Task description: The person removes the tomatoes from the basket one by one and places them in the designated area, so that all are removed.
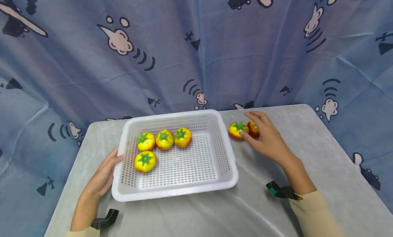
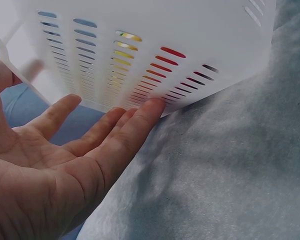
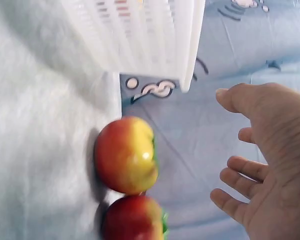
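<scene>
Hovering empty and spread, the right hand (image 1: 266, 138) could — by closing off-centre — knock the tomato (image 1: 236, 130) beyond its thumb into the second tomato (image 3: 131, 220) alongside, while the left hand (image 1: 104, 173) pinches the white basket (image 1: 175, 193) by its rim.

Soft, even light fills the head view, leaving pale streaks of sheen on the grey tabletop (image 1: 255, 209). The left wrist view is dimmer, with shadow beside the perforated plastic basket (image 2: 165, 30); the right wrist view looks hazy, its upper tomato (image 3: 125, 155) slightly soft and glinting.
</scene>
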`<move>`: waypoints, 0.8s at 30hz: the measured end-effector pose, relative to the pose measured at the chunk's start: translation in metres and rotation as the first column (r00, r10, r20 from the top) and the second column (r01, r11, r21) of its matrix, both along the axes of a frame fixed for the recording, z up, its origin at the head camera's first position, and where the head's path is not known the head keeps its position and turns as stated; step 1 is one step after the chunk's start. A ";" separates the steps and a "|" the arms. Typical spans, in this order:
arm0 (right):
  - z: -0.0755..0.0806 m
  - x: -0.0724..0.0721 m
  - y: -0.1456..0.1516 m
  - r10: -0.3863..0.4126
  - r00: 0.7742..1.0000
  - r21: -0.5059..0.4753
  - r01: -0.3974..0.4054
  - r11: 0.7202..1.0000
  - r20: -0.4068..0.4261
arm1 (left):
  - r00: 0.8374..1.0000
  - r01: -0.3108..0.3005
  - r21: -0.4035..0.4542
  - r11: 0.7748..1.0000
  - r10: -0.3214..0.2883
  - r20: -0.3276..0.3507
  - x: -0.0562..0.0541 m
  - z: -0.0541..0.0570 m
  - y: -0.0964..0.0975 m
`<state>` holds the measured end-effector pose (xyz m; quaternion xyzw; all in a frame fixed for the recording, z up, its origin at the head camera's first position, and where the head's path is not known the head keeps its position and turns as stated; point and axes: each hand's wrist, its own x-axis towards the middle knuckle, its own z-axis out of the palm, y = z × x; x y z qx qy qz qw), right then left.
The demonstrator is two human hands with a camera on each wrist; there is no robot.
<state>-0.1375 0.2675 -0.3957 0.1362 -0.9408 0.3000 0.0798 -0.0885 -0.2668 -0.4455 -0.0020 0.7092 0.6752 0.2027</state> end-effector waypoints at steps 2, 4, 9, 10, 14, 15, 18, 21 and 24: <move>0.004 0.000 -0.006 0.038 0.999 0.006 -0.038 0.999 -0.023 | 1.000 -0.004 -0.002 1.000 0.004 -0.001 0.001 0.000 0.000; 0.008 0.001 -0.012 0.070 0.997 0.014 -0.070 0.997 -0.042 | 1.000 -0.008 -0.001 1.000 0.008 -0.005 0.001 0.000 0.001; 0.020 0.003 -0.027 0.128 0.990 0.032 -0.126 0.991 -0.058 | 1.000 -0.009 -0.009 1.000 0.009 -0.008 0.000 0.001 0.001; 0.023 0.003 -0.029 0.139 0.989 0.036 -0.138 0.990 -0.054 | 1.000 -0.008 -0.012 1.000 0.008 -0.006 0.000 0.001 0.001; 0.031 0.002 -0.041 0.185 0.983 0.060 -0.183 0.981 -0.021 | 1.000 -0.005 -0.012 1.000 0.005 -0.006 -0.001 0.001 0.000; 0.033 0.002 -0.044 0.195 0.981 0.067 -0.194 0.979 -0.005 | 1.000 -0.005 -0.010 1.000 0.005 -0.006 0.000 0.001 0.000; 0.038 0.002 -0.056 0.222 0.974 0.087 -0.225 0.970 0.043 | 1.000 0.001 -0.005 1.000 -0.001 -0.014 0.000 0.001 -0.001; 0.043 0.003 -0.067 0.253 0.965 0.107 -0.260 0.960 0.072 | 1.000 0.005 0.000 1.000 -0.005 -0.019 -0.001 0.001 -0.001; 0.050 0.004 -0.079 0.292 0.952 0.122 -0.301 0.946 0.087 | 1.000 0.002 -0.004 1.000 -0.002 -0.021 -0.001 0.000 -0.001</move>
